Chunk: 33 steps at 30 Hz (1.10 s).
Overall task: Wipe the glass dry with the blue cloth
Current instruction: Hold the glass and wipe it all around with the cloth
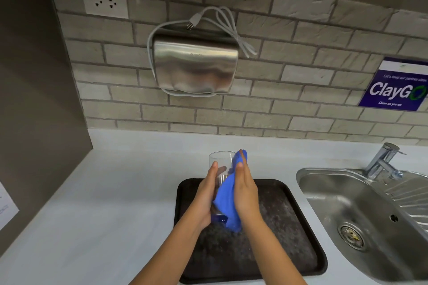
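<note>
— So where is the glass (pixel 220 164)?
— Up in the air above the dark tray (pixel 289 227), rim pointing away, gripped by the left hand (pixel 205 194), whose fingers are wrapped around its side.
— And the blue cloth (pixel 228 201)?
— Pressed against the right side of the glass by the right hand (pixel 245 190), fingers together and flat on the fabric; its lower end hangs near the glass base.
— Around them?
— A white worktop (pixel 115 192), a steel sink (pixel 361 210) with a tap (pixel 382 162) to the right, and a hand dryer (pixel 196 67) on the brick wall.
</note>
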Available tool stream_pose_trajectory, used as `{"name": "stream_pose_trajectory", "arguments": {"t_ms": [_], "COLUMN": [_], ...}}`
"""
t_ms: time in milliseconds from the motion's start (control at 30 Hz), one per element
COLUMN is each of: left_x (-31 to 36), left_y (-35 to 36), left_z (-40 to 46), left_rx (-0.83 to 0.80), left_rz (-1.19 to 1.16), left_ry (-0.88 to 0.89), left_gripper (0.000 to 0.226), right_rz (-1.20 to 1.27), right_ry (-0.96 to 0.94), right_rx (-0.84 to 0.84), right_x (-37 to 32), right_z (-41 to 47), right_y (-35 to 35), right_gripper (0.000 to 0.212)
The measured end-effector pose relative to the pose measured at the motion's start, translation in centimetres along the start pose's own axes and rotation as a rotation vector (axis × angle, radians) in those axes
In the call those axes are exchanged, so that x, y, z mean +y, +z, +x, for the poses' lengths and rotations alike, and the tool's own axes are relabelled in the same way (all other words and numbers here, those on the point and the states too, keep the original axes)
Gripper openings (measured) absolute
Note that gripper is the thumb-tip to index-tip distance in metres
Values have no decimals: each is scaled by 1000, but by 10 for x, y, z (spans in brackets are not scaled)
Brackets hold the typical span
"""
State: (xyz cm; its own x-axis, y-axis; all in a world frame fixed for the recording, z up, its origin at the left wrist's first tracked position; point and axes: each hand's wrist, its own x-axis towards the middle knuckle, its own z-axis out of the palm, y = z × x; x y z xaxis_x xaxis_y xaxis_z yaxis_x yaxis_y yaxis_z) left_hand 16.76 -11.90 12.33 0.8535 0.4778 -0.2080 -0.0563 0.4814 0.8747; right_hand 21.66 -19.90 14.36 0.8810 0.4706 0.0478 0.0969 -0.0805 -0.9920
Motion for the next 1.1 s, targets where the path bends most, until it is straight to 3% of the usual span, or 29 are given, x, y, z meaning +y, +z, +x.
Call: {"name": "stream_pose_trajectory", "arguments": {"t_ms": [100,233,300,467,533,633,733,833,967,1033,1100], "left_x": [4,15,13,8,9,10,11,11,1,3,6], "left_y": [4,-1,-6,-3,-2,0,2,7,14,12,7], "left_z": [1,7,10,12,18,21,23,20,10,6,6], "left_rx": [-21,-44,-57,-62,-28,50,158,278,182,138,89], "left_rz": [-18,-28,-55,-202,-209,-274,-277,-80,205,143,99], "left_ry": [-14,-62,-50,-82,-69,-46,-15,114,150,103,73], "left_gripper": [54,56,56,68,72,71,61,51,62,52,32], "right_rz": [78,-410,-454,72,150,128,6,-18,-203,-393,-659], "right_ry": [79,-296,-367,30,162,160,34,-25,-79,-157,-352], "right_rx": [4,50,35,-98,-145,-122,-53,36,120,149,137], "right_x": [-8,2,3,-12,-13,-9,-4,-2,8,11,14], "right_z": [2,-24,-25,1,5,-4,-15,-17,-16,-23,-32], "right_y": [-5,12,14,-4,-7,-5,1,2,3,8,13], "right_gripper": [49,42,42,44,51,53,50,47,46,49,55]}}
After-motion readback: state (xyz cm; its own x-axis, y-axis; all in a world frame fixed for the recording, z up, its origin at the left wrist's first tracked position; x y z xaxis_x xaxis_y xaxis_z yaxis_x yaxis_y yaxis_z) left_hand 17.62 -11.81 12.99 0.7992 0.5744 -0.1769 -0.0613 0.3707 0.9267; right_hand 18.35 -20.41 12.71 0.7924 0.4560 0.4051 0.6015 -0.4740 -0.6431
